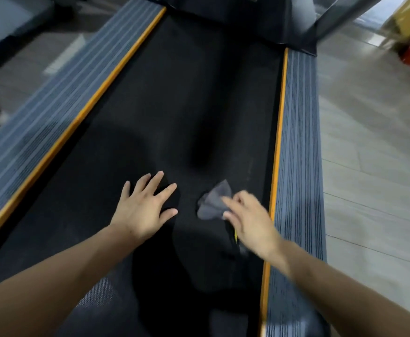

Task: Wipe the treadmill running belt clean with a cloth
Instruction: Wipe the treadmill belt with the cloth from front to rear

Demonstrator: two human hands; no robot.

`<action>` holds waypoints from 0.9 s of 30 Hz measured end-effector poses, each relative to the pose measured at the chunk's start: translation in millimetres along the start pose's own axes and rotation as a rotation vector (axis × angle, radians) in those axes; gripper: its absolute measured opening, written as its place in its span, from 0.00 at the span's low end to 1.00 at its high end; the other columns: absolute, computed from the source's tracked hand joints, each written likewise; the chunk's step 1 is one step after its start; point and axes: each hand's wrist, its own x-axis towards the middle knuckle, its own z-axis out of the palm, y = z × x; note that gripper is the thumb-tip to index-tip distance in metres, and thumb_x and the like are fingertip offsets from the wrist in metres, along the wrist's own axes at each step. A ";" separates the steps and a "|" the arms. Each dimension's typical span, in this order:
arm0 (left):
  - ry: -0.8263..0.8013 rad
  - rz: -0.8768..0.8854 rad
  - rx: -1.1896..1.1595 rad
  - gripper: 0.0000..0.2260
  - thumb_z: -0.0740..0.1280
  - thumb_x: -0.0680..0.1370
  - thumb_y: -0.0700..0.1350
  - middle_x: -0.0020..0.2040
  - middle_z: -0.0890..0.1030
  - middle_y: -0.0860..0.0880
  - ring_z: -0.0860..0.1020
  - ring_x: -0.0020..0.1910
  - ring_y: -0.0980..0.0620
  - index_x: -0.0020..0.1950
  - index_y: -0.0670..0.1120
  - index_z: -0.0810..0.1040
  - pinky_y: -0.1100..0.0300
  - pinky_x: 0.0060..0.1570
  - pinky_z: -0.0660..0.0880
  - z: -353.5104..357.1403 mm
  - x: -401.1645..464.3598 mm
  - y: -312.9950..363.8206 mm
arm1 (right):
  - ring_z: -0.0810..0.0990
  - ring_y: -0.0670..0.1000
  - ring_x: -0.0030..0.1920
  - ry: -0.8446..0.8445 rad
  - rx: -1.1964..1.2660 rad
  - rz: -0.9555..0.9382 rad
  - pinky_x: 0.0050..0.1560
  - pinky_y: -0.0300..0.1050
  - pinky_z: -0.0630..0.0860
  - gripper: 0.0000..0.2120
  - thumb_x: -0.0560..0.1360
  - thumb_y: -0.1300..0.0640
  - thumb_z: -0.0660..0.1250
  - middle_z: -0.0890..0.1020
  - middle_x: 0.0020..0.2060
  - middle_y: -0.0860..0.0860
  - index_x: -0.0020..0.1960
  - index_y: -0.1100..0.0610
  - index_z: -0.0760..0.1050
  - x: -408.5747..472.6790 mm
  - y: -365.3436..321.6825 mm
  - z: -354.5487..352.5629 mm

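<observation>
Nearest, at 7 o'clock: left hand (142, 210), fingers straight and spread, flat on black running belt (174, 105), holding nothing. At 4 o'clock: right hand (250, 221), blurred, fingers curled on crumpled grey cloth (212, 203) lying on belt just beside orange-edged right side rail (299, 147). Left side rail (60, 98) at 10 o'clock.
</observation>
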 end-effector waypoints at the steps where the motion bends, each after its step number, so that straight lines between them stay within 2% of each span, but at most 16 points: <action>1: 0.025 -0.030 -0.016 0.30 0.54 0.80 0.68 0.84 0.49 0.50 0.48 0.81 0.44 0.81 0.62 0.56 0.36 0.78 0.51 3.2 -6.3 1.1 | 0.73 0.53 0.50 -0.055 0.004 -0.038 0.50 0.47 0.74 0.18 0.83 0.49 0.61 0.71 0.51 0.50 0.70 0.53 0.73 -14.5 -7.8 0.4; 3: 0.066 -0.076 -0.028 0.29 0.53 0.80 0.68 0.84 0.51 0.49 0.50 0.81 0.42 0.80 0.63 0.56 0.33 0.76 0.52 10.1 -20.1 0.1 | 0.72 0.52 0.51 -0.118 -0.021 -0.103 0.50 0.47 0.75 0.20 0.83 0.48 0.61 0.70 0.52 0.49 0.73 0.53 0.71 -23.1 -11.9 -1.7; 6: 0.054 -0.098 -0.023 0.29 0.51 0.79 0.70 0.84 0.50 0.50 0.49 0.82 0.43 0.80 0.66 0.53 0.30 0.74 0.53 12.0 -27.5 -8.3 | 0.72 0.54 0.47 -0.031 -0.093 -0.094 0.45 0.52 0.76 0.20 0.82 0.52 0.63 0.71 0.48 0.52 0.72 0.56 0.73 20.1 4.7 -2.8; 9: 0.017 -0.085 -0.018 0.30 0.49 0.79 0.70 0.84 0.45 0.51 0.44 0.82 0.44 0.81 0.67 0.47 0.30 0.75 0.50 15.0 -25.6 -11.5 | 0.73 0.59 0.49 0.080 -0.117 0.106 0.51 0.57 0.77 0.20 0.81 0.53 0.65 0.72 0.49 0.56 0.72 0.57 0.73 87.7 27.6 -5.0; 12: 0.027 -0.074 -0.065 0.31 0.50 0.80 0.69 0.84 0.45 0.52 0.43 0.82 0.46 0.82 0.64 0.49 0.32 0.77 0.48 16.8 -27.0 -15.6 | 0.74 0.58 0.55 0.099 -0.085 0.257 0.57 0.53 0.75 0.20 0.82 0.51 0.61 0.73 0.52 0.56 0.71 0.57 0.73 102.3 19.1 2.8; 15: 0.070 -0.080 -0.082 0.32 0.47 0.80 0.69 0.84 0.49 0.51 0.45 0.83 0.47 0.82 0.60 0.55 0.36 0.79 0.48 19.8 -37.1 -23.7 | 0.75 0.58 0.53 0.097 -0.065 0.086 0.55 0.54 0.75 0.18 0.81 0.49 0.60 0.75 0.52 0.55 0.66 0.56 0.75 51.0 -21.3 9.9; 18: 0.108 -0.133 -0.058 0.31 0.47 0.79 0.69 0.83 0.53 0.49 0.50 0.82 0.44 0.81 0.60 0.58 0.37 0.79 0.49 25.4 -50.2 -29.4 | 0.73 0.54 0.51 -0.089 -0.021 -0.126 0.51 0.50 0.74 0.18 0.82 0.45 0.58 0.72 0.50 0.50 0.67 0.52 0.73 -3.2 -60.3 14.1; 21: 0.105 -0.150 -0.041 0.31 0.46 0.79 0.70 0.83 0.55 0.49 0.53 0.81 0.44 0.80 0.61 0.59 0.38 0.79 0.51 26.2 -53.8 -35.1 | 0.74 0.56 0.48 -0.079 -0.107 -0.265 0.47 0.53 0.75 0.18 0.82 0.46 0.59 0.73 0.49 0.52 0.66 0.53 0.74 22.3 -40.0 12.9; 22: 0.101 -0.145 -0.035 0.32 0.45 0.78 0.70 0.83 0.55 0.50 0.53 0.81 0.45 0.81 0.61 0.58 0.39 0.79 0.52 25.7 -52.9 -37.4 | 0.74 0.58 0.48 -0.015 -0.136 -0.242 0.47 0.55 0.76 0.17 0.81 0.47 0.60 0.74 0.48 0.54 0.65 0.55 0.76 44.5 -28.5 14.0; 24: 0.108 -0.130 -0.020 0.31 0.45 0.78 0.71 0.83 0.54 0.51 0.53 0.81 0.46 0.80 0.63 0.56 0.40 0.79 0.53 23.9 -51.3 -41.7 | 0.74 0.60 0.50 0.111 -0.149 -0.040 0.50 0.59 0.76 0.16 0.80 0.49 0.62 0.73 0.50 0.56 0.63 0.56 0.77 94.9 -4.1 11.2; 26: 0.082 -0.118 -0.004 0.30 0.46 0.80 0.71 0.84 0.52 0.53 0.51 0.82 0.46 0.81 0.65 0.53 0.42 0.79 0.52 22.4 -50.4 -44.8 | 0.72 0.59 0.54 0.124 -0.132 0.150 0.55 0.59 0.75 0.16 0.81 0.51 0.63 0.72 0.52 0.55 0.64 0.57 0.76 125.3 5.9 9.1; 27: 0.072 -0.113 -0.012 0.30 0.48 0.80 0.70 0.84 0.51 0.53 0.50 0.82 0.47 0.81 0.65 0.53 0.42 0.79 0.51 22.7 -50.5 -45.7 | 0.72 0.58 0.55 0.121 -0.129 0.176 0.56 0.58 0.75 0.15 0.81 0.51 0.63 0.72 0.52 0.55 0.64 0.57 0.76 127.6 4.6 10.3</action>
